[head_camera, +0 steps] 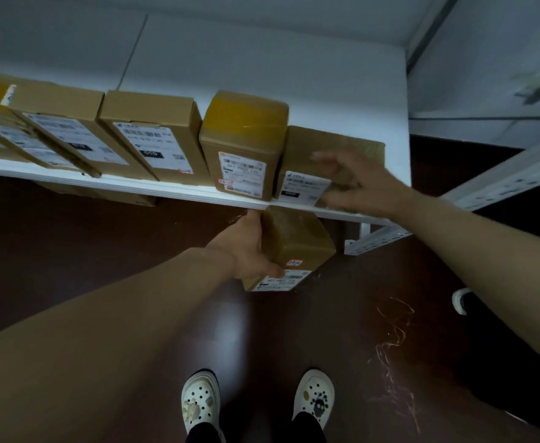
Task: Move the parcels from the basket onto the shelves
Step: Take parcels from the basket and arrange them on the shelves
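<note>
We're looking down at the white shelf [166,188], and our left hand [249,251] has a small taped parcel [297,244] firmly in its grasp: thumb along the near face, fingers wrapped round the far side. It hangs just below the shelf's front edge, tilted, with its label facing down towards us.

Up on the shelf, a row of parcels stands side by side. The brown box at the right end [300,148] sits right beside a taller yellow-taped box [246,139]. Left of that come a plain carton [153,129] and a leaning carton [61,116], all with their labels facing us.

Our right hand [355,183] is over the brown box, fingers spread and mostly straight, thumb low near its label. It's blurred, so we can't tell if it touches the box. It holds nothing.

Below us is the dark floor [102,244] and a pair of white clogs [200,401]. The shelf's perforated metal bracket [377,239] juts out at the right.
</note>
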Demonstrator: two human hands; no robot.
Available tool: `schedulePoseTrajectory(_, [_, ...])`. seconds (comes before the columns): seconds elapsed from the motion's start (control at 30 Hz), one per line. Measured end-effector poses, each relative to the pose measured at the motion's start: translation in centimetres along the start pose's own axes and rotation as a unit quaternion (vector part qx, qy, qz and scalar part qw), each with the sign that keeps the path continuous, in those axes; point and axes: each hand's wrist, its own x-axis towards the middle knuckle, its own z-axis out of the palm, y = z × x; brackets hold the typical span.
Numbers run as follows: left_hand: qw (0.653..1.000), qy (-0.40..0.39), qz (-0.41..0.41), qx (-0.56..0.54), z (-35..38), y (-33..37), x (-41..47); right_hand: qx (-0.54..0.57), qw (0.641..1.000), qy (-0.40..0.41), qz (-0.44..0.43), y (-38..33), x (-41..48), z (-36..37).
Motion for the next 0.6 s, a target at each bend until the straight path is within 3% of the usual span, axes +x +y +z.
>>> schedulePoseTrajectory(0.07, [1.0, -0.007, 0.026, 0.008, 0.7, 2.0, -0.1, 0.021, 0.992, -0.12, 0.017, -0.1, -3.3, 0.2])
schedulePoseTrajectory(0.13, [0.998, -0.02, 0.056, 0.025, 1.7, 4.3, -0.1, -0.073, 0.984, -0.163, 0.019, 0.8, -5.7, 0.5])
schedulePoseTrajectory(0.2, [0.994, -0.046, 0.083, 0.048, 2.9, 6.5, 0.0, -0.144, 0.977, -0.147, 0.046, 2.3, -7.6, 0.3])
schedulePoseTrajectory(0.33, [0.986, -0.065, 0.127, 0.085, 4.6, 10.1, 0.8, -0.186, 0.972, -0.108, 0.098, 4.3, -10.1, -2.6])
schedulePoseTrajectory(0.43, [0.965, 0.021, 0.141, 0.221, 4.0, 11.8, 1.5, -0.244, 0.957, -0.07, 0.138, 5.9, -10.9, -5.2])
schedulePoseTrajectory(0.53, [0.942, 0.132, 0.118, 0.286, 2.8, 12.6, 2.5, -0.277, 0.947, -0.023, 0.159, 7.1, -10.9, -6.5])
schedulePoseTrajectory(0.6, [0.934, 0.139, 0.092, 0.317, 2.3, 12.5, 3.7, -0.28, 0.946, 0.002, 0.165, 7.6, -10.5, -6.8])
